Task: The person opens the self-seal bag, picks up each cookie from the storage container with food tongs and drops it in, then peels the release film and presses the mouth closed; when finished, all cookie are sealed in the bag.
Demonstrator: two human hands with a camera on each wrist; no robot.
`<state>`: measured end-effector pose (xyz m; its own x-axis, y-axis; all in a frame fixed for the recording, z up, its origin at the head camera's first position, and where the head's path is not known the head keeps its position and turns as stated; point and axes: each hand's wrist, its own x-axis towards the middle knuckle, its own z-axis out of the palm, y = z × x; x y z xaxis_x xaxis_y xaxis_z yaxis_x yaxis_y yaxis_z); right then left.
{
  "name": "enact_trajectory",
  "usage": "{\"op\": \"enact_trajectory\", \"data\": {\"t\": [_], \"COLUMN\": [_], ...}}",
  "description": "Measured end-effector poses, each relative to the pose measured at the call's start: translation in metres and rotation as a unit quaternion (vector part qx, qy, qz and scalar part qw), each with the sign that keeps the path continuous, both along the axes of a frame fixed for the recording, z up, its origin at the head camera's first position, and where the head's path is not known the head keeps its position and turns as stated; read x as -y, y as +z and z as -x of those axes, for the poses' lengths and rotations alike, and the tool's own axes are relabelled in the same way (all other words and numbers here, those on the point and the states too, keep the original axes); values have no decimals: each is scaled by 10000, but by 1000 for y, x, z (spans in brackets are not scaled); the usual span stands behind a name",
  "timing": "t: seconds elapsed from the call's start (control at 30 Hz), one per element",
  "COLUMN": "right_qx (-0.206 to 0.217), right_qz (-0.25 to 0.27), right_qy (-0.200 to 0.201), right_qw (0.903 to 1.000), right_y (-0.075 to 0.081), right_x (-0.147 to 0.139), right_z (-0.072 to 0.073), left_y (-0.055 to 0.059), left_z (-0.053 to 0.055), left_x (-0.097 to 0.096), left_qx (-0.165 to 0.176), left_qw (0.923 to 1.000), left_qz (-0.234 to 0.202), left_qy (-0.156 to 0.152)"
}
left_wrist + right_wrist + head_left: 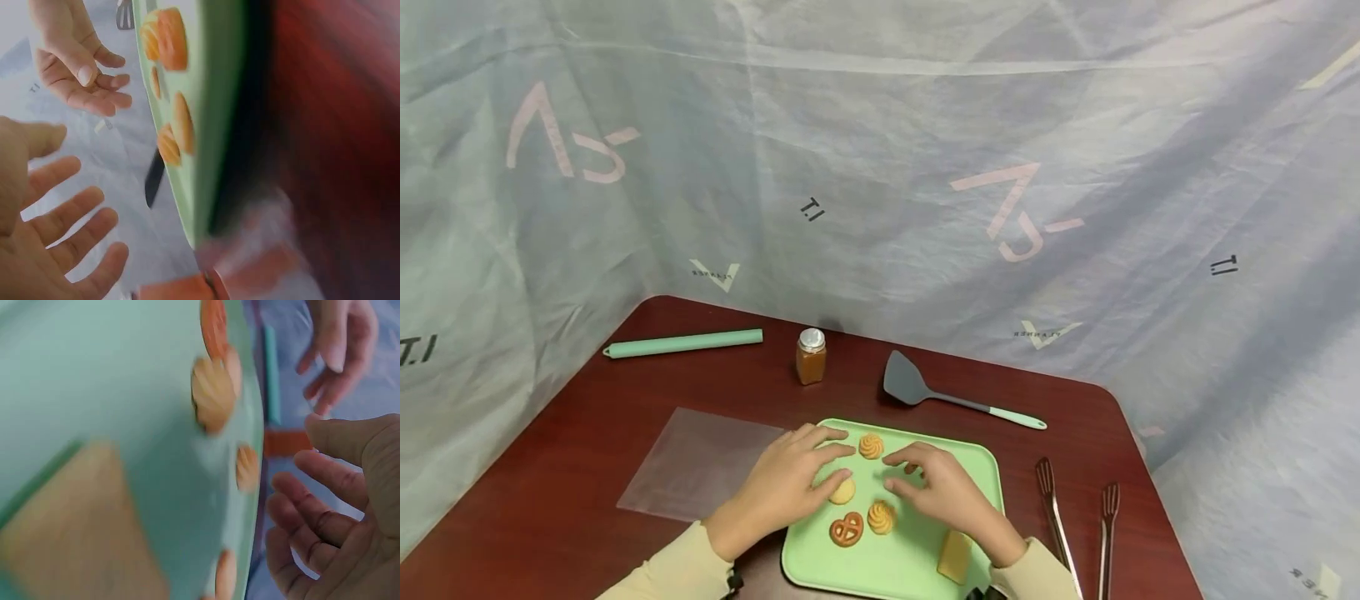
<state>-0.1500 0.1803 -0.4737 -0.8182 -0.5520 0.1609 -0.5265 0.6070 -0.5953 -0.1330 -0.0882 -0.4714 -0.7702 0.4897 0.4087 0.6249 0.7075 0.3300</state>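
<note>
A light green tray [880, 567] on the table carries two swirled cookies [871, 447], a pretzel cookie [847, 530], a pale round cookie [843, 492] and a rectangular biscuit [955, 557]. Something brown [912, 468] shows partly behind the right fingers. Over the tray's left side is my left hand [797, 473], its fingers spread and holding nothing; the thumb is close to the round cookie. My right hand [947, 492] is above the tray's right half. In the right wrist view its fingers [319, 519] are loosely bent around nothing.
A clear plastic sheet [700, 462] lies left of the tray. Behind are a green stick [685, 343], a jar [811, 360] with a silver lid, and a grey turner [908, 382]. Two fork-headed metal utensils [1054, 517] lie at the right. A fabric curtain [880, 208] surrounds the table.
</note>
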Motion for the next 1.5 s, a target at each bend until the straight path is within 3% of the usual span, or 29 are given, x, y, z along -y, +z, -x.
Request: {"op": "enact_trajectory", "data": {"t": [0.13, 0.3, 0.57, 0.77, 0.9, 1.03, 1.3, 1.5], "right_qx": [158, 276, 222, -550, -1001, -1238, -1111, -1060], "right_qz": [-295, -783, -1878, -2677, -3145, -3364, -3401, -3388], "right_qy": [467, 807, 1058, 1055, 978, 857, 802, 807], "right_qw": [9983, 9933, 9762, 9561, 9389, 9296, 9303, 9314], "right_y": [1, 9, 16, 11, 5, 1, -1, 0], "right_x": [31, 73, 127, 152, 164, 170, 171, 171], "right_z": [5, 12, 23, 27, 27, 27, 29, 28], "left_y": [-5, -13, -21, -28, -28, -29, -29, -29], "left_z": [5, 10, 14, 16, 16, 17, 20, 20], "left_x": [25, 62, 106, 111, 111, 112, 116, 118], "left_qx": [-61, 223, 825, 788, 584, 518, 787, 648], "left_qw": [9997, 9992, 9938, 9904, 9916, 9932, 9927, 9942], "left_qz": [-196, -86, 684, 1065, 1091, 980, 806, 778], "left_qy": [125, 306, -290, -383, -371, -368, -440, -357]}}
